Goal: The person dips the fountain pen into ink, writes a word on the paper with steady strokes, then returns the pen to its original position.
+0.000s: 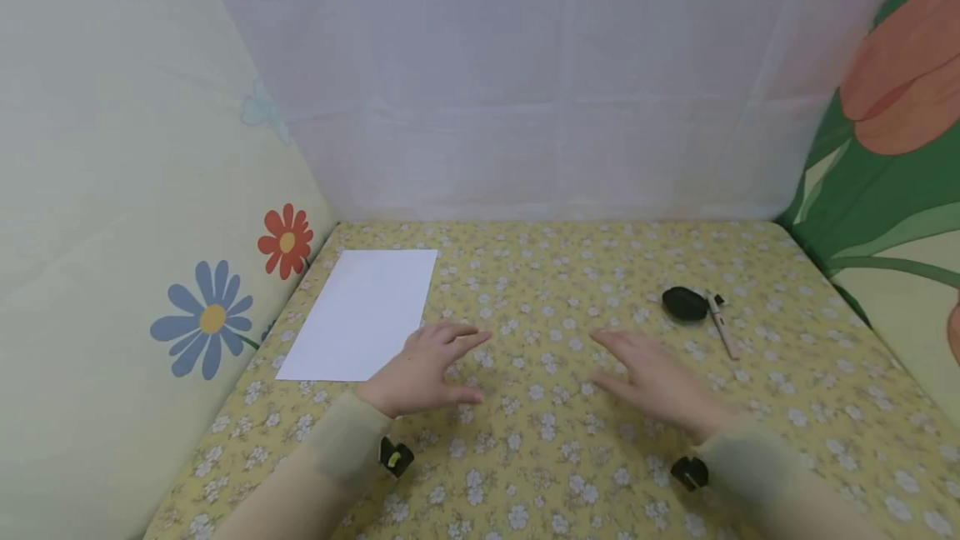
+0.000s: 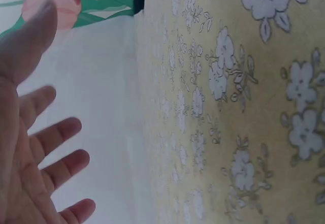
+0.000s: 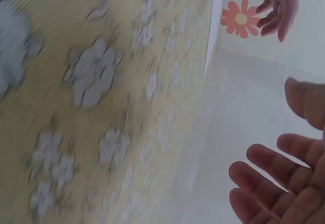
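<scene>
"Hovering over a yellow flowered cloth (image 1: 517,457), your left hand (image 1: 423,369) and your right hand (image 1: 660,377) face each other in the head view."

"How do your fingers stand?"

"On each hand, your thumb is held away from your fingers, with open space between. A stretch of cloth shows between one hand's fingertips and the other's."

"What lies around them?"

"Beyond your left knuckles and to their left is a blank white sheet of paper (image 1: 367,307); your hand overlaps its near right corner in this view. Past your right fingers, farther out and to the right, a black oval object (image 1: 684,304) lies just beside a slim, pale pink pen (image 1: 722,330). Whether those two touch, I cannot tell."

"And the left wrist view?"

"Turned sideways, it shows your four left fingers slightly spread and gently bent, thumb well apart, a white backdrop (image 2: 111,107) behind them. Past your thumb, your right fingertips peek in."

"The right wrist view?"

"Your right fingers are loosely bent near one another, your thumb apart. Beyond that thumb is your left hand, a printed coral flower (image 3: 240,19) near its fingertips."
</scene>
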Demonstrator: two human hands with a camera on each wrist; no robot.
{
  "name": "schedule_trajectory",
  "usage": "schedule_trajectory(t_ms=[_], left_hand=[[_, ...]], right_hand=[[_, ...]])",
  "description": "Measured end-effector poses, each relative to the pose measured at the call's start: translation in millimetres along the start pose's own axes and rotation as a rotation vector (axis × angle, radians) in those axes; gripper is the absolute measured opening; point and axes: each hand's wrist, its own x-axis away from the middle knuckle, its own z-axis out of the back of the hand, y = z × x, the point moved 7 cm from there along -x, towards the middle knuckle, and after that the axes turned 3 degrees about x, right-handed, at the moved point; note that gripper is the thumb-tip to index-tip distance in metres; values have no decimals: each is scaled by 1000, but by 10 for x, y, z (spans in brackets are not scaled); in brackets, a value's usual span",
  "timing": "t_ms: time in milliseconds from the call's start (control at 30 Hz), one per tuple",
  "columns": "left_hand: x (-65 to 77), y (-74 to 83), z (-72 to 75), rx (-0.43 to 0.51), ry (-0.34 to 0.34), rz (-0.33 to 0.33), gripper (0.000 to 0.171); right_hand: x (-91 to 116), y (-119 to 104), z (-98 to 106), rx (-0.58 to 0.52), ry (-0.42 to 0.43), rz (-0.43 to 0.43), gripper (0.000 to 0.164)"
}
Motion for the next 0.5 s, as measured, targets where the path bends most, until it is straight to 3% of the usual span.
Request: schedule_trajectory(t_ms=[167,300,500], left_hand=[[34,-186,-14,204,62,201,74],[100,-322,-13,340,120,327,73],[253,-573,0,404,183,470,77]], right_hand=[[-122,-51,-126,-144,-39,-104,63],[-230,-114,-218,-234,-61,-138,64],[-383,-228,-356,-297,-92,-148,62]])
